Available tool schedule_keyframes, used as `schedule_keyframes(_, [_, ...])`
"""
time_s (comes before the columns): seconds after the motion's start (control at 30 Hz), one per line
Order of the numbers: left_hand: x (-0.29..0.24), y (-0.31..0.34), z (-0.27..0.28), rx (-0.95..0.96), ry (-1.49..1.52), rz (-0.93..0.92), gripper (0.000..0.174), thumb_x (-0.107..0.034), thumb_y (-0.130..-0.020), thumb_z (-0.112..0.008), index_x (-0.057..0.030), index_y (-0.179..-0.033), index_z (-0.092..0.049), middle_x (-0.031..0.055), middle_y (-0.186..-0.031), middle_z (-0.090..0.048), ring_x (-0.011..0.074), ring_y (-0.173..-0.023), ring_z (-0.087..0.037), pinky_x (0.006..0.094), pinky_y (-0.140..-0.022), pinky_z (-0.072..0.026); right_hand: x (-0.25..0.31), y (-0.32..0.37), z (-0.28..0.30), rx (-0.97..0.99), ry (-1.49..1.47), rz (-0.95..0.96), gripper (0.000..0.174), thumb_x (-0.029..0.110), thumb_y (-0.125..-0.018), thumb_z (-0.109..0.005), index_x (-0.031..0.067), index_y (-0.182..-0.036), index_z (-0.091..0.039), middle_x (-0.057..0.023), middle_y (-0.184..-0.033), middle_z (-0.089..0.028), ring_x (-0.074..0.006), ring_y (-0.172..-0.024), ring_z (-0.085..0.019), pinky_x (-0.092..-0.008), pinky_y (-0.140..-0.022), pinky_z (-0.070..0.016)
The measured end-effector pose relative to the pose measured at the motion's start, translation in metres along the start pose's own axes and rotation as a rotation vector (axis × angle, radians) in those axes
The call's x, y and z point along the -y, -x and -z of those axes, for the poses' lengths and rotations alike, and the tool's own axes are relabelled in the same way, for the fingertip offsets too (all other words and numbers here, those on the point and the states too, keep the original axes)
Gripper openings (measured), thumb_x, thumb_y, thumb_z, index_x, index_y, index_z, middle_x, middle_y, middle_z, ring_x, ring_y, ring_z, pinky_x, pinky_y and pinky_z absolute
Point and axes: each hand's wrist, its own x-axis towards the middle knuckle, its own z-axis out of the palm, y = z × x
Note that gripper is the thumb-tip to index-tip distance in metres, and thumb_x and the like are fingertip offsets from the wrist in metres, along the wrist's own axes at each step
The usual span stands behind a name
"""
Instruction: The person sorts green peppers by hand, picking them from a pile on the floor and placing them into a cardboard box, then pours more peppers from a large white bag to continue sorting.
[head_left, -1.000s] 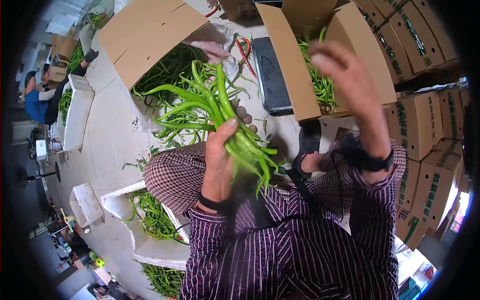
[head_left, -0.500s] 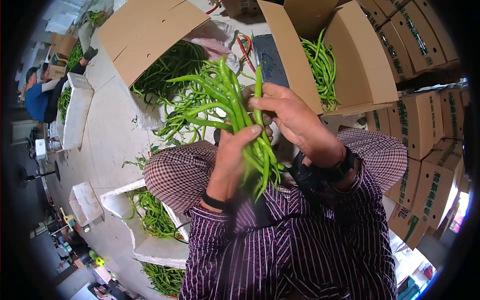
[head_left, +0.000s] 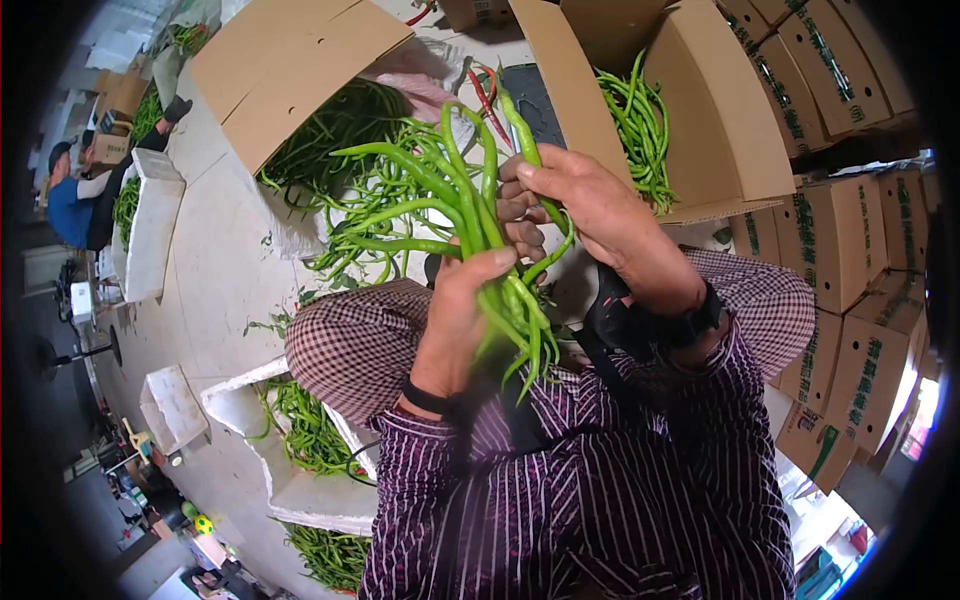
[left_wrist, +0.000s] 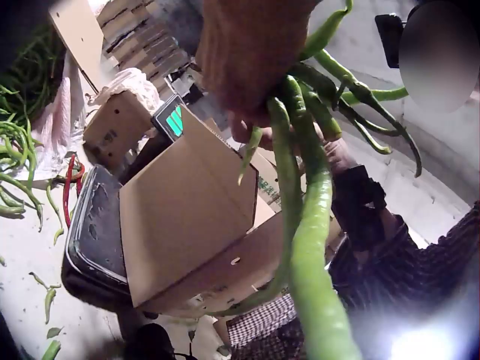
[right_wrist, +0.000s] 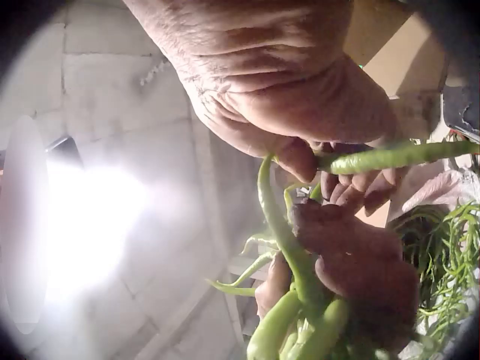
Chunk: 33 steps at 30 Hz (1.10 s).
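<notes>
A bunch of long green chili peppers (head_left: pixel 468 205) is gripped in my left hand (head_left: pixel 458 315), with the thumb laid across it. The peppers fan out past both sides of the fist, and in the left wrist view one thick chili (left_wrist: pixel 315 262) hangs toward the camera. Beside the bunch, my right hand (head_left: pixel 610 215) pinches a single green chili pepper (head_left: pixel 520 128) between thumb and fingers. In the right wrist view that chili (right_wrist: pixel 405 156) juts out sideways from the fingertips, close to the left hand (right_wrist: pixel 367 262).
An upright cardboard carton (head_left: pixel 720 130) to the right holds green chilies (head_left: pixel 640 135). Ahead, more chilies spill from a tipped carton (head_left: pixel 300 70) near red chilies (head_left: pixel 487 100) and a black scale (head_left: pixel 535 100). A foam box (head_left: pixel 290 480) stands at left. Stacked cartons (head_left: pixel 850 240) line the right; another person (head_left: pixel 72 205) sits far left.
My right hand has come from above the upright carton to the bunch and now pinches one chili there. The left hand keeps its grip and has barely moved.
</notes>
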Motion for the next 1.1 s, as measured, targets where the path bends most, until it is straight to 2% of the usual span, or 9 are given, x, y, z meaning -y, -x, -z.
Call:
schedule_keyframes(0.1, [0.0, 0.0, 0.006, 0.01, -0.01, -0.029, 0.051, -0.005, -0.076, -0.063, -0.0037, -0.124, -0.046, 0.0087, -0.099, -0.057, 0.0201, -0.088, -0.059, 0.0336, -0.076, -0.055, -0.004, -0.001, 0.01, -0.205, 0.353, 0.128, 0.032, 0.029, -0.089, -0.059, 0.0017, -0.105, -0.059, -0.0053, -0.088, -0.056, -0.011, -0.078, -0.048, -0.0255, -0.068, -0.0382])
schedule_keyframes(0.23, [0.001, -0.003, 0.015, -0.082, 0.062, -0.113, 0.041, -0.007, -0.081, -0.062, -0.0055, -0.12, -0.049, 0.0078, -0.099, -0.058, 0.02, -0.087, -0.059, 0.0356, -0.075, -0.0535, 0.004, 0.023, 0.017, -0.296, 0.185, 0.12, 0.033, 0.032, -0.087, -0.062, 0.0041, -0.104, -0.06, -0.0005, -0.086, -0.056, -0.0086, -0.073, -0.043, -0.0246, -0.065, -0.0353])
schedule_keyframes(0.43, [-0.001, 0.003, -0.011, -0.187, 0.138, -0.087, 0.039, -0.01, -0.082, -0.062, -0.0042, -0.118, -0.048, 0.0101, -0.104, -0.058, 0.0217, -0.087, -0.058, 0.0356, -0.075, -0.0529, -0.027, 0.032, -0.007, -0.08, 0.283, 0.075, 0.022, 0.017, -0.085, -0.068, 0.0031, -0.1, -0.06, -0.0002, -0.086, -0.061, -0.0095, -0.078, -0.055, -0.0268, -0.075, -0.0462])
schedule_keyframes(0.47, [-0.005, 0.005, -0.016, -0.175, 0.17, -0.049, 0.033, -0.007, -0.082, -0.061, -0.0026, -0.113, -0.052, 0.0106, -0.093, -0.06, 0.0214, -0.09, -0.058, 0.034, -0.079, -0.0525, -0.029, 0.032, -0.009, -0.085, 0.222, 0.101, 0.02, 0.014, -0.085, -0.068, 0.0026, -0.099, -0.06, -0.0006, -0.086, -0.062, -0.0107, -0.078, -0.058, -0.0268, -0.076, -0.0478])
schedule_keyframes(0.6, [-0.002, -0.005, 0.012, -0.098, 0.189, -0.147, 0.029, -0.008, -0.083, -0.06, -0.003, -0.11, -0.053, 0.0086, -0.088, -0.056, 0.0212, -0.081, -0.054, 0.0333, -0.076, -0.0503, -0.017, 0.037, 0.009, -0.204, 0.067, 0.142, 0.019, 0.015, -0.087, -0.066, 0.0029, -0.1, -0.059, -0.001, -0.086, -0.062, -0.0054, -0.067, -0.052, -0.02, -0.057, -0.0414])
schedule_keyframes(0.83, [-0.001, -0.008, 0.018, -0.044, 0.182, -0.127, 0.028, -0.008, -0.082, -0.061, -0.005, -0.109, -0.053, 0.0042, -0.085, -0.054, 0.0149, -0.076, -0.05, 0.0303, -0.07, -0.0455, -0.003, 0.039, 0.035, -0.161, -0.14, 0.331, 0.02, 0.016, -0.09, -0.064, 0.0046, -0.105, -0.057, -0.0026, -0.09, -0.061, -0.0054, -0.07, -0.051, -0.0171, -0.055, -0.0365])
schedule_keyframes(0.93, [0.002, -0.011, 0.015, -0.091, 0.152, -0.141, 0.03, -0.004, -0.081, -0.061, -0.0029, -0.109, -0.052, 0.0035, -0.083, -0.054, 0.0125, -0.071, -0.051, 0.026, -0.065, -0.0451, 0.0, 0.042, 0.036, -0.128, -0.108, 0.284, 0.019, 0.015, -0.09, -0.063, 0.0043, -0.104, -0.057, -0.0041, -0.093, -0.063, -0.0053, -0.072, -0.053, -0.0164, -0.056, -0.0375])
schedule_keyframes(1.03, [0.006, -0.015, 0.022, -0.342, -0.023, -0.137, 0.026, -0.006, -0.082, -0.064, -0.0041, -0.107, -0.056, 0.0034, -0.081, -0.057, 0.014, -0.069, -0.056, 0.0286, -0.058, -0.0505, 0.002, 0.03, 0.016, -0.153, -0.089, 0.274, 0.018, 0.017, -0.091, -0.062, 0.0041, -0.102, -0.058, -0.006, -0.095, -0.065, -0.0069, -0.074, -0.055, -0.0179, -0.058, -0.041])
schedule_keyframes(1.1, [0.006, -0.016, 0.026, -0.371, -0.07, -0.123, 0.022, -0.008, -0.082, -0.064, -0.0053, -0.102, -0.054, 0.003, -0.078, -0.056, 0.0151, -0.064, -0.055, 0.028, -0.053, -0.0478, 0.024, 0.034, -0.012, -0.081, 0.047, 0.257, 0.028, 0.017, -0.092, -0.059, 0.0007, -0.114, -0.056, -0.0085, -0.097, -0.064, -0.0107, -0.08, -0.06, -0.0207, -0.068, -0.0491])
